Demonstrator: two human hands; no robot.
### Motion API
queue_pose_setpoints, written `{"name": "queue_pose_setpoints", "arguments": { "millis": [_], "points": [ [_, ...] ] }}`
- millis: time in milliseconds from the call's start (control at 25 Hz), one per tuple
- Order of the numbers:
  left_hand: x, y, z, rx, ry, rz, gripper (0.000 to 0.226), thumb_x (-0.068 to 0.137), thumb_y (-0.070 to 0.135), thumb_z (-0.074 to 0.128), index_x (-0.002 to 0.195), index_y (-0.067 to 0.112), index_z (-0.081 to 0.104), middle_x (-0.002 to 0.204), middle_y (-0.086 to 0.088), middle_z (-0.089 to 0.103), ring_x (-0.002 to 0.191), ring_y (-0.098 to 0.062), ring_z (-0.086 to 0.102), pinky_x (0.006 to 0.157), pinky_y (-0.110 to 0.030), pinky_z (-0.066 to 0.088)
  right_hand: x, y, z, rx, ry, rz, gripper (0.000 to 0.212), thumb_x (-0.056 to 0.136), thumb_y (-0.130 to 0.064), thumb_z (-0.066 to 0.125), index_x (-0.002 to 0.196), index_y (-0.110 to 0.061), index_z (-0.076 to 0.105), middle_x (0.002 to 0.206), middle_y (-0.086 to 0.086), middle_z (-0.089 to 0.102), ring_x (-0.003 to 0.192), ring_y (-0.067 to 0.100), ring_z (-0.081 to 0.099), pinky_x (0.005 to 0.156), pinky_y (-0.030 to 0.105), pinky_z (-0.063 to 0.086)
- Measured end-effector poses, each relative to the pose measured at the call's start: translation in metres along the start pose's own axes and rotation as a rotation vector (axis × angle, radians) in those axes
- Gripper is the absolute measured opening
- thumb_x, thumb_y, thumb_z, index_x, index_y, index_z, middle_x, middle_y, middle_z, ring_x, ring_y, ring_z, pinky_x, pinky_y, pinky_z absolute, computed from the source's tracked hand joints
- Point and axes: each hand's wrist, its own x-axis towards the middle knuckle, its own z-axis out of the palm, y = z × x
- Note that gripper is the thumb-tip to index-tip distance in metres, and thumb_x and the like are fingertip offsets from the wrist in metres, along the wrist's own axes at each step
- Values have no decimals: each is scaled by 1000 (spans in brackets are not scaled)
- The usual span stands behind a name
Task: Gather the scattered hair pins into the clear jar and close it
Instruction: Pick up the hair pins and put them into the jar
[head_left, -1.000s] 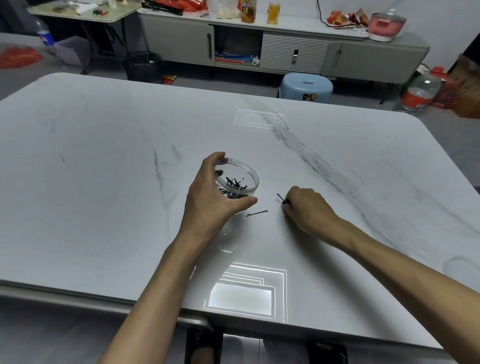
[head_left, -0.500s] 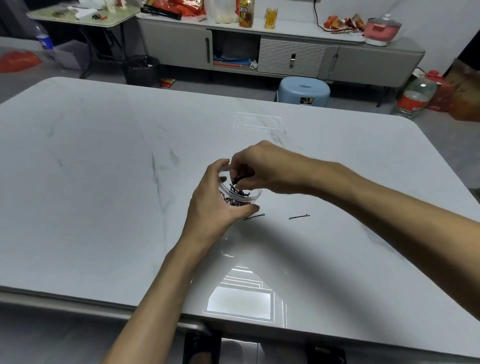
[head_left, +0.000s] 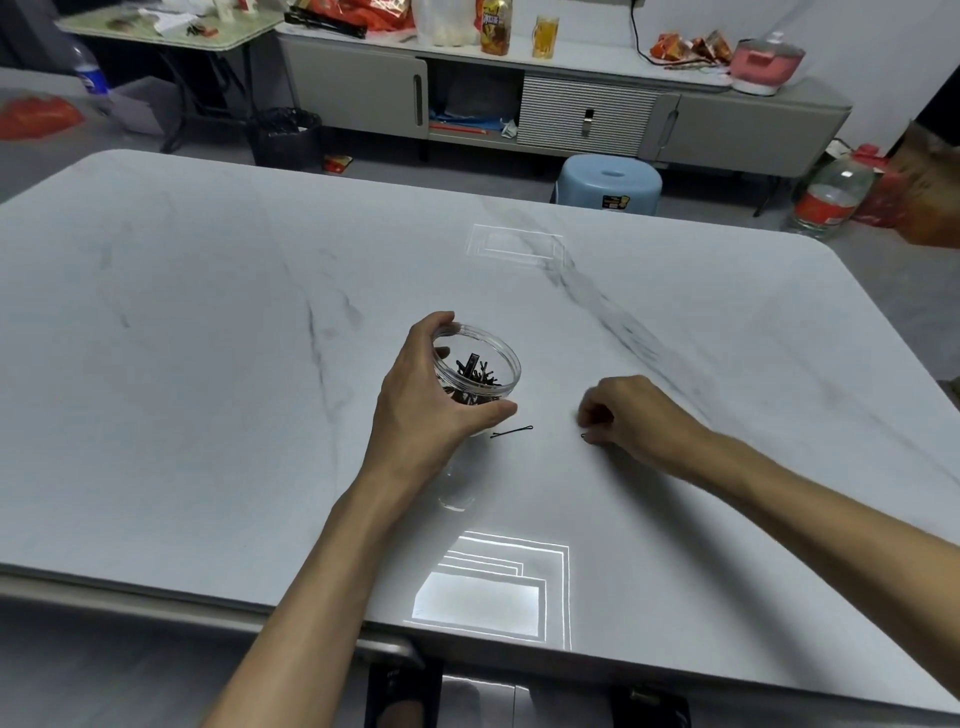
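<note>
We see the left hand (head_left: 431, 400) wrapped round the clear jar (head_left: 480, 364), thumb on the near side and fingers curled over the far rim, holding it upright on the white marble-look desk (head_left: 208, 364) a little left of centre. The jar's mouth is open, and down inside it a dark heap of hair pins (head_left: 475, 371) lies tangled on the bottom. Just beside the left thumb, to its right, one loose hair pin (head_left: 511, 432) lies flat on the desk, apart from the jar and untouched by either hand. Over to the right we have the right hand (head_left: 634, 415), knuckles up, fingers curled down and closed on a second pin (head_left: 584, 436). Only the pin's dark tip pokes out on the left of the fingertips, low against the desk, and we cannot tell whether it has left the surface. The two hands sit near each other with the loose pin between them. Beyond the far edge of the desk a blue stool (head_left: 608, 182) stands on the floor.
</note>
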Motion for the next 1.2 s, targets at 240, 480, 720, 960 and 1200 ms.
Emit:
{"name": "queue_pose_setpoints", "arguments": {
  "millis": [240, 480, 720, 960, 1200],
  "points": [
    [2, -3, -2, 28, 37, -15, 94, 58, 36, 90, 138, 34, 40, 131, 21, 52, 114, -4, 52, 84, -9, 36, 5, -19, 24, -114, 152, -305, 20, 86, -14, 59, 81, -29, 47, 80, -14, 54, 75, 12, 48, 62, 28, 42],
    [4, -5, -3, 35, 38, -17, 95, 56, 41, 88, 138, 34, 40, 131, 22, 51, 115, -3, 51, 83, -8, 36, 23, -46, 38, 47, 129, -360, 8, 87, -15, 67, 95, -15, 64, 89, -1, 67, 84, 19, 57, 73, 34, 48],
    [4, -4, 0, 37, 39, -11, 93, 59, 36, 90, 138, 35, 40, 130, 24, 51, 113, -2, 51, 80, -2, 34, 11, -49, 40, -212, 218, -371, 9, 91, -8, 48, 90, -10, 57, 88, 7, 55, 82, 27, 48, 69, 40, 42],
    [0, 1, 7, 13, 4, 6, 95, 54, 42, 87, 137, 36, 40, 130, 23, 52, 114, -2, 52, 81, -5, 36, -3, -35, -10, 205, 427, -136, 10, 89, -8, 57, 85, -17, 58, 77, -6, 61, 70, 14, 52, 66, 29, 42],
    [-5, 15, 33, -12, -108, 15, 95, 53, 41, 87, 136, 35, 41, 130, 22, 53, 117, -5, 54, 95, -29, 48, -15, -68, -71, 293, 292, -355, 6, 82, -16, 75, 86, -18, 72, 74, -7, 70, 67, -1, 59, 62, 12, 44]
  ]
}}
